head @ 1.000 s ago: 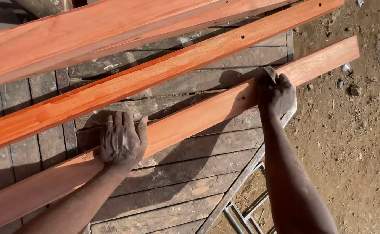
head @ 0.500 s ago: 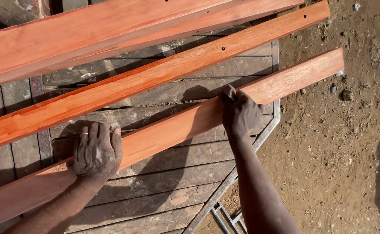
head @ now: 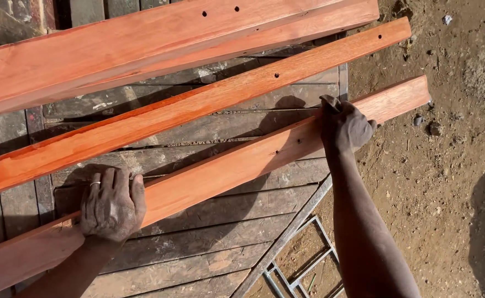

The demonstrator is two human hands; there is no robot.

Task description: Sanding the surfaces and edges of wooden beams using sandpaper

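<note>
A long reddish wooden plank (head: 231, 165) lies slanted across a table of dark weathered boards (head: 209, 237). My left hand (head: 111, 203) rests palm down over the plank's lower left part, fingers curled over its far edge, a ring on one finger. My right hand (head: 343, 126) grips the same plank near its upper right end, which juts out past the table edge over the dirt. A small drilled hole shows in the plank just left of my right hand.
Two more reddish planks lie parallel farther back: a narrow one (head: 198, 105) with drilled holes and a wide one (head: 143, 44). A metal frame (head: 298, 243) edges the table at lower right. Bare dirt ground (head: 447, 165) with small stones lies to the right.
The near plank and both hands have shifted in view, left half a second ago and now back right. Both hands remain on the plank.
</note>
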